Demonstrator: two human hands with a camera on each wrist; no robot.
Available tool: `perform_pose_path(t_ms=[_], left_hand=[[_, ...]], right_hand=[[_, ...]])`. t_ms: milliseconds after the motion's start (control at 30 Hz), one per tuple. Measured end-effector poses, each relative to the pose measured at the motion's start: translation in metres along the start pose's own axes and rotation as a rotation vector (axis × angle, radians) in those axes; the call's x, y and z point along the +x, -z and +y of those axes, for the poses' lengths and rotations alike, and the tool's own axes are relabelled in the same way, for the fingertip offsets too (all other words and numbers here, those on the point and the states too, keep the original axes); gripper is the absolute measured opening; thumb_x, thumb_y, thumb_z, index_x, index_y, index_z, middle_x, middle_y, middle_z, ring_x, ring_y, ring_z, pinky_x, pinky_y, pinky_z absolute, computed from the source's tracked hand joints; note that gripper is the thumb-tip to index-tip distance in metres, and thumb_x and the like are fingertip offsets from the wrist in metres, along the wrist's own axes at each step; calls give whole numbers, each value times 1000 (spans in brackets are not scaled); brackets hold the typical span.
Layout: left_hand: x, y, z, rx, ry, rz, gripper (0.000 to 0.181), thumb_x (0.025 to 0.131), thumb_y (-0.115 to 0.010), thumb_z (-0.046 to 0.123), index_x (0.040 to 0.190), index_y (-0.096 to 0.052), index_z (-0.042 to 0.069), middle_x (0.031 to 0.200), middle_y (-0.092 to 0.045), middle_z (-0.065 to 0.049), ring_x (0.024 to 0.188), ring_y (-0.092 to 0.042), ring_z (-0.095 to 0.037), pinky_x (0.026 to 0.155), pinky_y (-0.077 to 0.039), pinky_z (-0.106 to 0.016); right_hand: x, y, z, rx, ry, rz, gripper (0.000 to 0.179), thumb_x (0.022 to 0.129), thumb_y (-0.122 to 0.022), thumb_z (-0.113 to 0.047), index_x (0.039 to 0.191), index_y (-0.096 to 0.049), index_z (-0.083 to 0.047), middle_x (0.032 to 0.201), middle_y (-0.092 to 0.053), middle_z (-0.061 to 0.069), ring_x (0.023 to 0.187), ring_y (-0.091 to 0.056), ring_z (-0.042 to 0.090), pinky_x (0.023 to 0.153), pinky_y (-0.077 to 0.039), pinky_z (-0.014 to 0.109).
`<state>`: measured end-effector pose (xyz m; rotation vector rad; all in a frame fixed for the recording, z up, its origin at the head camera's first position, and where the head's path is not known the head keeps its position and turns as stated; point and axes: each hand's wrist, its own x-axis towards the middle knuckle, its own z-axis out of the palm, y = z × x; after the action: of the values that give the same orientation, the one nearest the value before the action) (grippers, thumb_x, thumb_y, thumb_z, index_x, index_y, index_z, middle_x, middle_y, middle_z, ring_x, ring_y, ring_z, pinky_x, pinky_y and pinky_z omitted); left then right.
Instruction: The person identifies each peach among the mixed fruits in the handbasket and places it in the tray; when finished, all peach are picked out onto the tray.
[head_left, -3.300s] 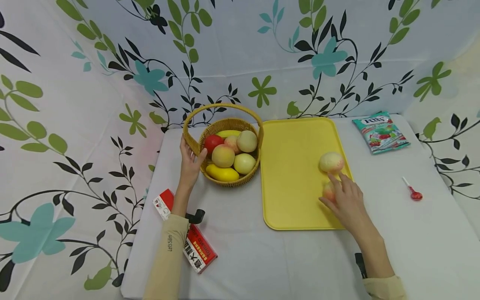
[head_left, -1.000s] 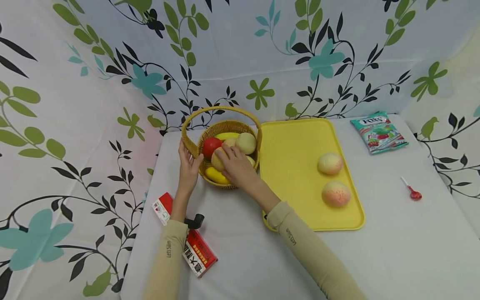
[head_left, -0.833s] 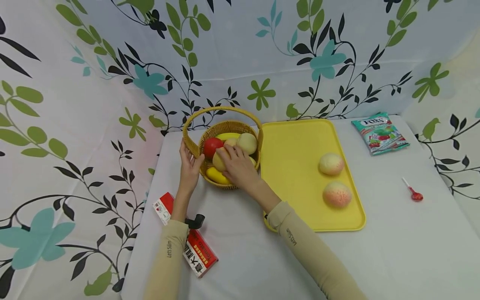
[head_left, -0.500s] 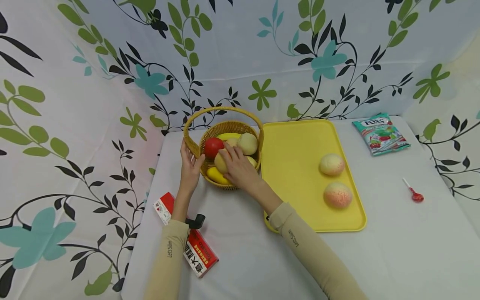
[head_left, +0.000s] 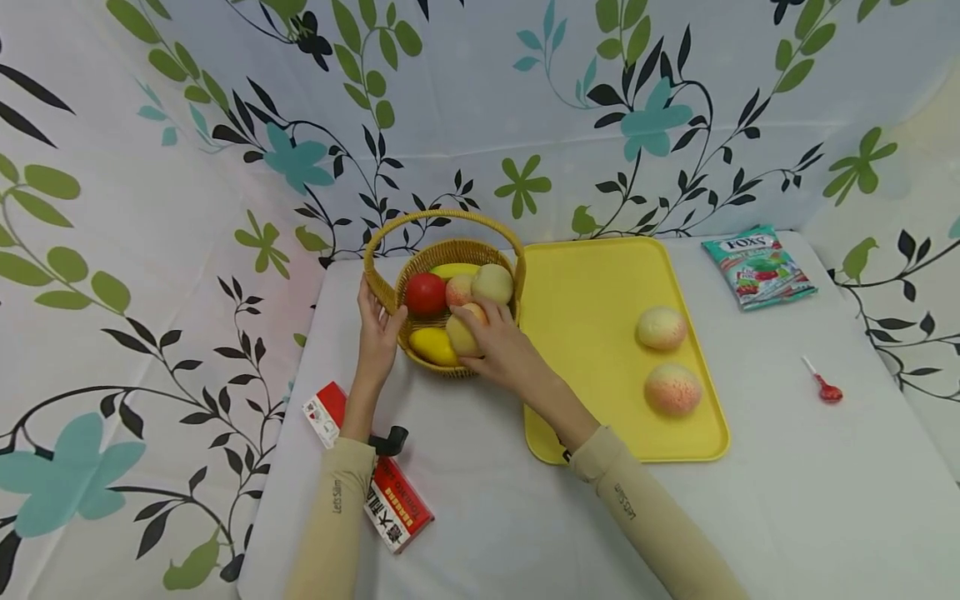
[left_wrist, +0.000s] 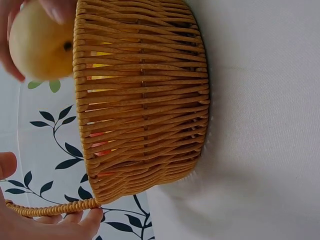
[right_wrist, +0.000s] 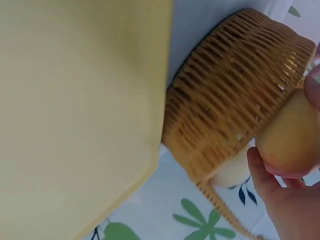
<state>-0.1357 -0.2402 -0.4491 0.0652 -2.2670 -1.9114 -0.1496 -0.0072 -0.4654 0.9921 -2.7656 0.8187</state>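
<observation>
A yellow peach (head_left: 461, 335) is in my right hand (head_left: 512, 350), fingers and thumb curled round it. The right wrist view shows this peach (right_wrist: 290, 135) above the rim of the wicker basket (right_wrist: 235, 90). My left hand (head_left: 378, 337) grips the basket's handle (head_left: 381, 283) near its left base, thumb in front and fingertips (left_wrist: 90, 222) behind. Inside the basket lie a round red fruit (head_left: 425, 293), a smaller peach (head_left: 459, 290), a pale round fruit (head_left: 492, 284), a plump yellow fruit (head_left: 431, 346) and a banana (head_left: 453, 270). My right hand hides the basket's front right part.
Right of the basket lies a yellow tray (head_left: 588, 333) bearing a pale peach (head_left: 662, 327) and a pinker peach (head_left: 673, 388). Farther right are a candy bag (head_left: 757, 267) and a red lollipop (head_left: 828, 390). A red-and-white box (head_left: 397, 504) lies partly under my left forearm.
My right hand left the tray's pinker peach, reached into the basket and took hold of the yellow peach, now lifted and shifted slightly right. My left hand stayed at the handle.
</observation>
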Motion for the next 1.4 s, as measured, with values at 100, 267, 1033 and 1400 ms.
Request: perform_pose_path(t_ms=[100,267,1033,1400], left_hand=[[1,-1,1,3,-2,4,86,103,-56,18,166,2,17,175,-6,-7,162,-14,-29,133,-16,-48],[1,-2,1,4,-17,18,85,103,-54,13,166,2,17,175,-6,-8,162,-14,-31,133,-14,-50],[-1,-4,2,22,-2,18,86,103,-56,16,166,2,19,175,-6,-6,162,-15,-30,133,-17,-50],[-1,-3,1,10,-2,9,85,103,-55,13,166,2,19,175,-6,-7,162,-15,-30,133,-17,-52]], right_hand=[[-16,15,6,75,-22,14,77,86,-83,-30,151,-44,-23,152,-39,14,137,-42,34,103,-56,49],[-40,37,13,135,-36,28,77,86,-84,-28,152,-43,-25,156,-37,13,141,-40,33,106,-54,52],[-161,55,79,75,-267,13,81,83,-86,-21,152,-44,-16,151,-42,26,134,-47,50,103,-52,62],[-171,45,90,95,-277,-2,80,83,-86,-21,151,-45,-12,148,-44,29,131,-50,52,107,-47,65]])
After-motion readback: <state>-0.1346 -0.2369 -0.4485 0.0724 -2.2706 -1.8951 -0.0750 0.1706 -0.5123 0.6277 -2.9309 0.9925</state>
